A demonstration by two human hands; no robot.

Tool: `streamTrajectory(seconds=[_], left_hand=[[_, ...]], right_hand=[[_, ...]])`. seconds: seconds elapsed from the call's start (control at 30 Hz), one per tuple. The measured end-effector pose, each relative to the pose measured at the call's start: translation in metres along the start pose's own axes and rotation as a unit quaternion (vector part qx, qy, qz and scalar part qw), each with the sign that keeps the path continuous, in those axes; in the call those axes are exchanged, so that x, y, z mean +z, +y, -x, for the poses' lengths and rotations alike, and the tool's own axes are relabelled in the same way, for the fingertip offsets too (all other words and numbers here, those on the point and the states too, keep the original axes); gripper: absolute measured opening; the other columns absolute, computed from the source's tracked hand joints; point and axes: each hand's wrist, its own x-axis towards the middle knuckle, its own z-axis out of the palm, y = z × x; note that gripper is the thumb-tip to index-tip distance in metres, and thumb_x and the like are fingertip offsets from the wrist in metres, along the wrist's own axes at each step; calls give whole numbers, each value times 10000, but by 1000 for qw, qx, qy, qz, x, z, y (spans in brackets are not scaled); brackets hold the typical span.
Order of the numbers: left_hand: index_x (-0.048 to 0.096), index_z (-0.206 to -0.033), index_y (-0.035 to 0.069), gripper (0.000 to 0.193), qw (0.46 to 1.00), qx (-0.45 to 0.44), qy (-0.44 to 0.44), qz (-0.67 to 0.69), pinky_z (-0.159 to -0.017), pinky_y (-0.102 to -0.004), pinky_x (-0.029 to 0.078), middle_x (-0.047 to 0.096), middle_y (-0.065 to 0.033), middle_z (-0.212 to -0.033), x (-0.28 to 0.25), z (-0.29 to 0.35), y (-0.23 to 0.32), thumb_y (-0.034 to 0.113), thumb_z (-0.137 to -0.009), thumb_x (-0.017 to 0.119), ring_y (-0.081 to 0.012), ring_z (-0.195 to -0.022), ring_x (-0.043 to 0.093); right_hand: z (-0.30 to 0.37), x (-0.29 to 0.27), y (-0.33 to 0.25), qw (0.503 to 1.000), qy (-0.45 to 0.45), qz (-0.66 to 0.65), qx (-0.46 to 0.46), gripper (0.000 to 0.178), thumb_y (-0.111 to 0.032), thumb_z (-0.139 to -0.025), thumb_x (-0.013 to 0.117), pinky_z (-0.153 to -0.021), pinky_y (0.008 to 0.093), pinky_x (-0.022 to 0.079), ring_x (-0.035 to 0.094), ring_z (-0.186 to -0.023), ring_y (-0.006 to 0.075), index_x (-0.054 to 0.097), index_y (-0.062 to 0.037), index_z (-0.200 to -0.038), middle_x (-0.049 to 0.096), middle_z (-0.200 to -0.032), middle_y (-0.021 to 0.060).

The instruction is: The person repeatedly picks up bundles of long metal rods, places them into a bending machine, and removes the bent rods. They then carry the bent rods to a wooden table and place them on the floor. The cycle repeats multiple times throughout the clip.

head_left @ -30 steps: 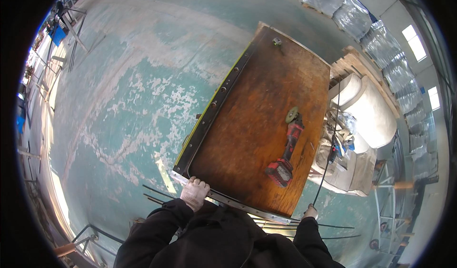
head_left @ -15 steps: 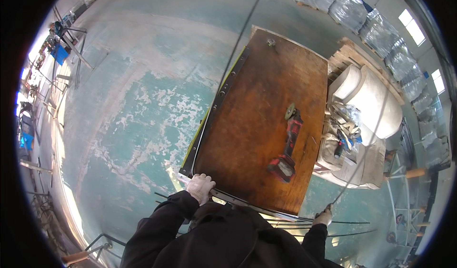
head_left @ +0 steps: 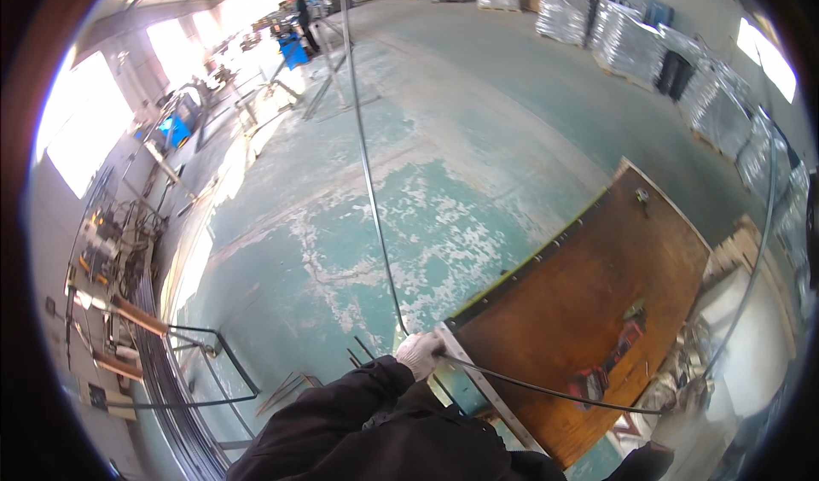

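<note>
My left hand [head_left: 418,355], in a white work glove, is closed around a long thin metal rod [head_left: 369,174] beside the near left corner of a brown-topped workbench [head_left: 546,285]. From that hand one length runs up and away over the floor. Another length crosses the bench's near end to my right hand [head_left: 693,408], gloved and smeared by motion, which appears closed on it. Beyond the right hand the rod climbs toward the upper right. A red and black cordless angle grinder [head_left: 607,361] lies on the bench top.
A strip with dark fittings [head_left: 529,263] lines the bench's left edge. To the right are pale sacks [head_left: 746,327] on a pallet. Wrapped pallet loads [head_left: 631,41] stand along the far right. On the left are a metal frame [head_left: 213,353] and long bars [head_left: 171,413]. A person [head_left: 303,20] stands far off.
The view has swung left, so the bench now sits further right. My left hand has left the bench corner and holds the rod just beside it. The right hand has moved outward with the rod.
</note>
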Motion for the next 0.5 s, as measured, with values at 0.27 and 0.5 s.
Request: streamTrajectory(seconds=[0.27, 0.5], left_hand=[[831, -984, 109, 186, 965, -86, 238, 67, -822, -532, 608, 773, -154, -932, -92, 87, -168, 75, -814, 761, -415, -938, 752], [791, -974, 94, 215, 904, -146, 395, 75, -791, -497, 608, 765, -128, -914, -231, 242, -298, -13, -796, 739, -405, -901, 748]], right_hand=[[81, 277, -191, 748, -519, -364, 200, 270, -330, -1171, 627, -572, 262, 338, 384, -637, 85, 620, -80, -1273, 435, -820, -51], [218, 514, -322, 603, -652, -412, 204, 404, -171, -1238, 441, -367, 252, 275, 308, -495, 60, 474, 50, -1574, 338, -720, -23]])
